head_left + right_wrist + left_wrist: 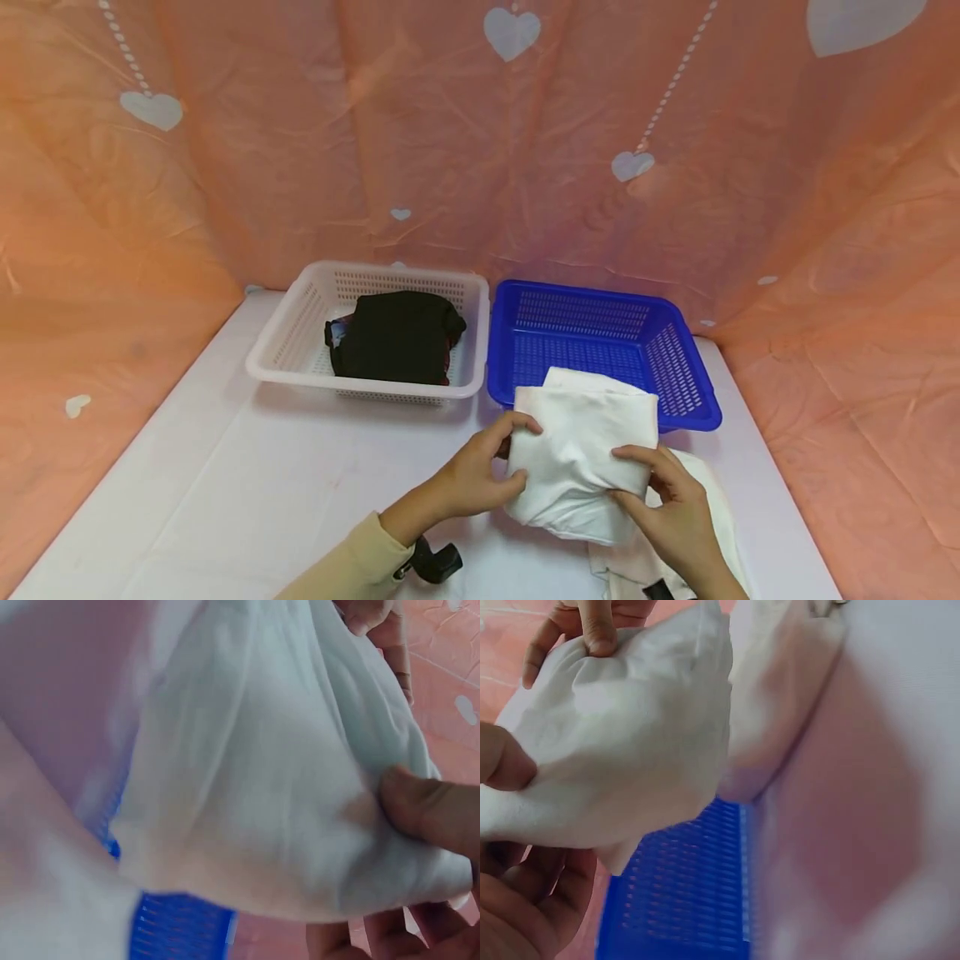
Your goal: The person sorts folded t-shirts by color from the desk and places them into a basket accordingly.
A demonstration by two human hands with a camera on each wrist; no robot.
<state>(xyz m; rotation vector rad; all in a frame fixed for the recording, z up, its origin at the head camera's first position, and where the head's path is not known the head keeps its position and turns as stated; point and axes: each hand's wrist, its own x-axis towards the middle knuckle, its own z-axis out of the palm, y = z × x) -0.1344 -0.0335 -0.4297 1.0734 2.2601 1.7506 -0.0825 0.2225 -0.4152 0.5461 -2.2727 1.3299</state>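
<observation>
Your grip on a folded white cloth (581,467).
Your left hand (480,475) and right hand (675,504) pinch opposite sides, fingers closed upon the fabric; just beyond the grip stands the blue basket (585,312), beyond and leftward the white basket (300,354).

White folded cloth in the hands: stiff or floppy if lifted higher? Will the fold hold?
Probably floppy: the white cloth puckers near the right hand's thumb. The fold may slip open if only one layer is gripped, since another layer pokes out past its far edge. Likely not fragile; it looks like soft fabric, bunched without visible tearing.
</observation>
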